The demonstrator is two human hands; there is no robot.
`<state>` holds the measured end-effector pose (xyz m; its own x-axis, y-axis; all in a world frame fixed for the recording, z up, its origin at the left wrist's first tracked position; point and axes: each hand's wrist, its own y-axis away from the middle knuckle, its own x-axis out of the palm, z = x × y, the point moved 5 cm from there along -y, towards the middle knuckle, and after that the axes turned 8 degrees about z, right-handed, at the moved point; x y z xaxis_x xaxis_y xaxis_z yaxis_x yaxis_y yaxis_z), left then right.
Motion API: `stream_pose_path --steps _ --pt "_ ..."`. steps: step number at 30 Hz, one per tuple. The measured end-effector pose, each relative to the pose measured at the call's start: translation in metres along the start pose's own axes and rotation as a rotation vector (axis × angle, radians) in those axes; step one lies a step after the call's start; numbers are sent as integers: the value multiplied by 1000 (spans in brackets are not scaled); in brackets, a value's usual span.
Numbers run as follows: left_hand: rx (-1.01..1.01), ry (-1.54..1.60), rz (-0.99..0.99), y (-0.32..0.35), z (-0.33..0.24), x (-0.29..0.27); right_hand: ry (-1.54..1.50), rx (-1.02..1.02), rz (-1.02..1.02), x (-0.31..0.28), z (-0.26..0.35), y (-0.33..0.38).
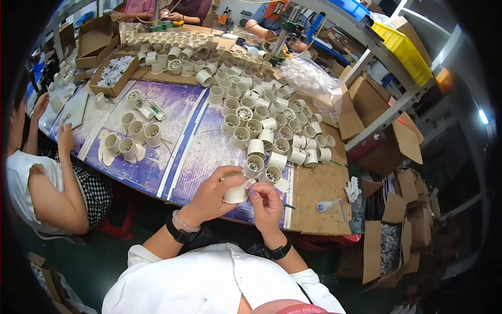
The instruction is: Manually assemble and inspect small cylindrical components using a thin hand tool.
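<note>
A cream cup-shaped plastic housing (235,194) is tilted in the grip of my left hand (205,200), whose fingers wrap round it near the table's front edge. Against the housing's right rim, my right hand (267,208) is closed in a pinch; what lies between its fingertips is too small to make out. A thin dark pointed thing (289,206) shows just right of that hand, and I cannot tell whether it is held or lying there. Close beyond my hands stand two more cream housings, one at the left (254,164) and one at the right (272,174), with small parts inside.
Many similar housings (240,137) crowd the table's middle and far side. A small white bottle (324,206) lies at right on brown cardboard (314,220). A co-worker (49,193) sits at left; others work beyond. Open cartons (389,246) and a metal frame (374,125) border the right.
</note>
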<state>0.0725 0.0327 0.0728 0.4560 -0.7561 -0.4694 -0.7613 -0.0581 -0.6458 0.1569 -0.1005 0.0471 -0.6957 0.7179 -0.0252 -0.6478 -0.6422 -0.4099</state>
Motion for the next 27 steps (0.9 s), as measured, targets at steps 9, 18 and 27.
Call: stream_pose_path --steps 9,18,27 --pt "14 -100 21 -5 -1 7 99 -65 6 -3 0 -2" --pt "15 -78 55 -11 -3 15 3 50 50 -17 0 2" --pt "-22 -31 23 0 0 12 102 -21 18 -12 4 5"
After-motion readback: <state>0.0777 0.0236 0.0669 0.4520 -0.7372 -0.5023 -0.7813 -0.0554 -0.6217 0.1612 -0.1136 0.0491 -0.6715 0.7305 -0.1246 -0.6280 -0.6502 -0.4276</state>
